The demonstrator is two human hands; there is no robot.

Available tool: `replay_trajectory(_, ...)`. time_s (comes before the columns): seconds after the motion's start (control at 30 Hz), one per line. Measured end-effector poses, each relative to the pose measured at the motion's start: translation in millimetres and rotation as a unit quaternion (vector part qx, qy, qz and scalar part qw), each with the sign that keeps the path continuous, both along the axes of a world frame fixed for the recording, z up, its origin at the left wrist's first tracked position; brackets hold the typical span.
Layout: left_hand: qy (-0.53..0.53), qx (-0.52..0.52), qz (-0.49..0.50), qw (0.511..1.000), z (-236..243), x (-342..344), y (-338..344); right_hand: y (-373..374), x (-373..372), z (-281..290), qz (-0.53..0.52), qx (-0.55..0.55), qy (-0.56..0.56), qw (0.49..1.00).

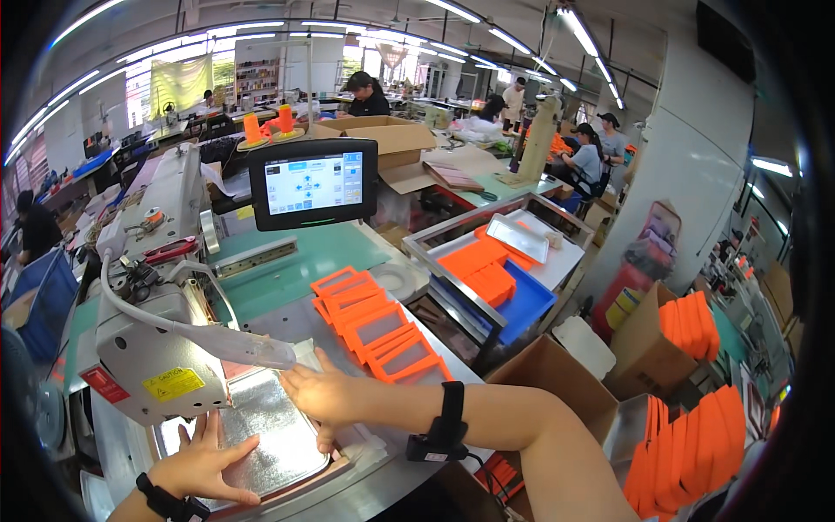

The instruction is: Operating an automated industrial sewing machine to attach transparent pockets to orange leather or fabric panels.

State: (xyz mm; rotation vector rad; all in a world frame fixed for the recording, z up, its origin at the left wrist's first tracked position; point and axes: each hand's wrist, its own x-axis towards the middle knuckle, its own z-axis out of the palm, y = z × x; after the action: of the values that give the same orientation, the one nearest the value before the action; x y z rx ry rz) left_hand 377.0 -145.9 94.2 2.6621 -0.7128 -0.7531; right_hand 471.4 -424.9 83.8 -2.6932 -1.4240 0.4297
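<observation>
A shiny silver sheet with a dark rim [277,442] lies flat under the head of a white industrial sewing machine [139,352]. My left hand [204,463] rests on the sheet's near left part with its fingers spread. On the sheet's right side lies my right hand [320,396], also with fingers apart, its thumb near the right edge. Neither hand grips anything. Beyond my right hand, a row of orange-edged frames with grey mesh middles [376,329] overlaps along the worktable [330,252]. The needle area is hidden behind the machine head.
A control screen [313,184] stands behind the machine. To the right are a metal-framed table with orange pieces [487,280] and a blue tray [526,304]. Orange pieces [696,448] stack near my right elbow, by cardboard boxes [648,348]. Several people work farther back.
</observation>
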Motion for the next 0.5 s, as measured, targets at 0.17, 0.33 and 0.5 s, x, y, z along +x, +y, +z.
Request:
replay_trajectory(0.17,0.002,0.011,-0.001,1.0,-2.2,0.1,3.1,-1.5,0.3,-2.4,0.006,0.019,0.004,1.0)
replay_trajectory(0.33,0.02,0.018,0.0,1.0,-2.4,2.2,1.1,-1.1,-0.7,8.8,0.005,-0.007,0.019,1.0)
replay_trajectory(0.5,0.02,0.015,0.001,1.0,-0.8,0.4,1.0,-0.4,0.3,12.1,0.012,-0.003,0.03,0.999)
